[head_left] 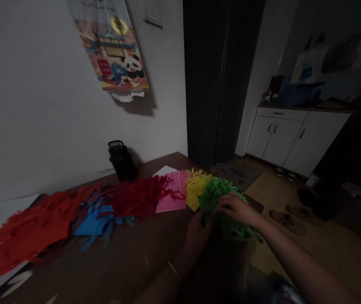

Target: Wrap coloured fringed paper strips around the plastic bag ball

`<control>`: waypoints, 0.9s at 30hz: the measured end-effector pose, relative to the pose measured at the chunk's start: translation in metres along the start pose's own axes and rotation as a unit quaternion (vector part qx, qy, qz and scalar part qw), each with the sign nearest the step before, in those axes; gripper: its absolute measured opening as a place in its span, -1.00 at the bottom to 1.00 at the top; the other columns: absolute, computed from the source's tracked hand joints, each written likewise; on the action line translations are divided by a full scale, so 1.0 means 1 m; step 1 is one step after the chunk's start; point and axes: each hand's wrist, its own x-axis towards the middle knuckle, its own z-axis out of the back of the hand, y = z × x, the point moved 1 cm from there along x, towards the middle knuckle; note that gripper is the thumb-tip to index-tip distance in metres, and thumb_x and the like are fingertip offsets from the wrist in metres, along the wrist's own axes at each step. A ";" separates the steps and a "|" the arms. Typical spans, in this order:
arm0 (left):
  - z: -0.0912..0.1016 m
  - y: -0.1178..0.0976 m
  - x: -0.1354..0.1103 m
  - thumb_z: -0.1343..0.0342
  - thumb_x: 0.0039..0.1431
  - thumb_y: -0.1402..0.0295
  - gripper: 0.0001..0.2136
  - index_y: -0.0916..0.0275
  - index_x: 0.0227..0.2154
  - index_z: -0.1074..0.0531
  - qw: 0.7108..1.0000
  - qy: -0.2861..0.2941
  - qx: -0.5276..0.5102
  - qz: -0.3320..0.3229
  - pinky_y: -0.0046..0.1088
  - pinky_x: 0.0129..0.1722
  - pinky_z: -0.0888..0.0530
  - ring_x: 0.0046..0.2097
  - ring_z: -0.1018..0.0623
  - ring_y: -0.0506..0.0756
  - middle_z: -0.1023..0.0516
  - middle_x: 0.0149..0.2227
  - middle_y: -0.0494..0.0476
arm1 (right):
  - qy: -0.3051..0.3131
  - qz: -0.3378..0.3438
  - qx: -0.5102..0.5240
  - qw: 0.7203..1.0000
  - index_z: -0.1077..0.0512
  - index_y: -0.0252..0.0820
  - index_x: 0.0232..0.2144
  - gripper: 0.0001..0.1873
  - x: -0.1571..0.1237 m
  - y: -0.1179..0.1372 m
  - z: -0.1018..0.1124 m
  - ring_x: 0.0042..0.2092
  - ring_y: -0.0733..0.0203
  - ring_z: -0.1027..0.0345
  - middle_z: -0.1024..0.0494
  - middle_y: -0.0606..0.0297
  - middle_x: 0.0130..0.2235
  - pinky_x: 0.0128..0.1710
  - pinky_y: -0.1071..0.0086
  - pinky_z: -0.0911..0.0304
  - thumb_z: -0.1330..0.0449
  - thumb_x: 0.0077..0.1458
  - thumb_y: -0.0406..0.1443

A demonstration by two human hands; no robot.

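Observation:
At the right end of the table, my right hand is closed with its fingers bent onto a piece of green fringed paper. My left hand, with a thin bangle on its wrist, grips the near edge of the same paper; its fingertips are dim and partly hidden. Just left of the green paper lies yellow fringed paper. Farther left come pink paper cut into strips, dark red fringed paper, blue fringed paper and a large heap of orange-red fringed paper.
A black lidded flask stands at the back of the brown table, near the wall. A panda-printed bag hangs above. Beyond the table's right edge are slippers on the floor and a white cabinet.

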 end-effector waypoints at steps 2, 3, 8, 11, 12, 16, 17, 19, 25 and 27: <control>0.000 0.001 0.000 -0.07 0.11 0.32 -0.77 0.23 -0.19 -0.50 1.000 0.000 0.001 0.000 -0.36 -0.13 -0.44 -0.13 -0.56 0.17 -0.63 -0.19 0.14 | 0.000 -0.003 0.002 1.000 -0.47 -0.17 -0.41 -0.81 0.000 0.001 0.001 -0.27 0.25 -0.40 -0.53 0.33 -0.35 -0.13 0.33 -0.10 -0.13 0.25 -0.28; 0.000 0.002 0.001 -0.07 0.10 0.34 -0.76 0.23 -0.18 -0.50 1.000 0.001 0.001 0.000 -0.36 -0.13 -0.44 -0.12 -0.56 0.17 -0.63 -0.18 0.14 | 0.001 -0.005 0.002 1.000 -0.47 -0.17 -0.41 -0.80 0.001 0.002 0.002 -0.28 0.25 -0.40 -0.53 0.32 -0.36 -0.14 0.33 -0.11 -0.13 0.25 -0.28; -0.001 0.004 0.001 -0.07 0.09 0.37 -0.76 0.23 -0.18 -0.50 1.000 0.007 0.000 -0.003 -0.36 -0.10 -0.43 -0.11 -0.55 0.16 -0.62 -0.17 0.13 | 0.018 -0.011 0.000 1.000 -0.46 -0.17 -0.45 -0.81 0.002 0.006 0.005 -0.31 0.26 -0.39 -0.51 0.33 -0.38 -0.17 0.35 -0.14 -0.13 0.21 -0.32; -0.002 0.004 0.001 -0.06 0.10 0.38 -0.77 0.22 -0.18 -0.50 1.000 0.007 -0.001 -0.004 -0.36 -0.11 -0.43 -0.11 -0.56 0.16 -0.62 -0.17 0.14 | 0.030 -0.012 -0.008 0.999 -0.46 -0.17 -0.44 -0.87 0.002 0.006 0.006 -0.29 0.24 -0.40 -0.50 0.34 -0.38 -0.17 0.35 -0.14 -0.16 0.15 -0.37; -0.002 0.005 0.001 -0.07 0.10 0.37 -0.78 0.22 -0.19 -0.50 1.000 0.006 -0.001 -0.005 -0.36 -0.11 -0.43 -0.12 -0.56 0.16 -0.62 -0.17 0.14 | 0.034 -0.013 -0.011 0.999 -0.46 -0.17 -0.43 -0.89 0.002 0.006 0.006 -0.27 0.23 -0.40 -0.50 0.33 -0.38 -0.17 0.35 -0.14 -0.17 0.13 -0.39; -0.002 0.007 0.002 -0.07 0.10 0.38 -0.78 0.21 -0.19 -0.50 1.000 0.007 -0.001 -0.010 -0.37 -0.11 -0.43 -0.12 -0.56 0.15 -0.63 -0.18 0.13 | 0.042 -0.013 -0.023 0.999 -0.45 -0.17 -0.41 -0.91 0.001 0.007 0.006 -0.24 0.21 -0.40 -0.49 0.34 -0.36 -0.13 0.31 -0.12 -0.21 0.06 -0.44; -0.002 0.007 0.001 -0.07 0.10 0.38 -0.78 0.22 -0.19 -0.50 1.000 0.008 -0.001 -0.010 -0.37 -0.10 -0.43 -0.11 -0.56 0.15 -0.62 -0.17 0.13 | 0.043 -0.012 -0.025 0.999 -0.44 -0.17 -0.41 -0.91 0.000 0.008 0.006 -0.23 0.20 -0.40 -0.49 0.34 -0.36 -0.11 0.30 -0.11 -0.21 0.06 -0.45; -0.002 0.006 0.001 -0.07 0.10 0.38 -0.78 0.22 -0.18 -0.50 1.000 0.009 -0.002 -0.011 -0.38 -0.10 -0.43 -0.11 -0.56 0.15 -0.62 -0.16 0.13 | 0.039 -0.008 -0.029 0.999 -0.44 -0.16 -0.37 -0.90 -0.001 0.009 0.006 -0.21 0.19 -0.39 -0.49 0.33 -0.34 -0.10 0.28 -0.10 -0.19 0.07 -0.45; -0.002 0.007 0.001 -0.08 0.11 0.36 -0.76 0.21 -0.16 -0.50 1.000 0.011 0.001 -0.010 -0.36 -0.08 -0.42 -0.09 -0.55 0.16 -0.62 -0.14 0.13 | 0.014 0.012 -0.047 0.999 -0.41 -0.16 -0.23 -0.69 -0.005 0.013 0.007 -0.06 0.14 -0.31 -0.46 0.21 -0.10 -0.08 0.27 -0.12 -0.06 0.04 -0.57; -0.002 0.009 0.001 -0.08 0.10 0.36 -0.76 0.22 -0.16 -0.50 1.000 0.010 0.005 -0.007 -0.33 -0.06 -0.42 -0.08 -0.55 0.17 -0.62 -0.13 0.14 | 0.016 0.032 -0.075 0.997 -0.45 -0.14 -0.32 -0.67 -0.007 0.014 0.006 0.00 0.11 -0.28 -0.43 0.20 -0.02 -0.03 0.22 -0.10 -0.04 0.01 -0.59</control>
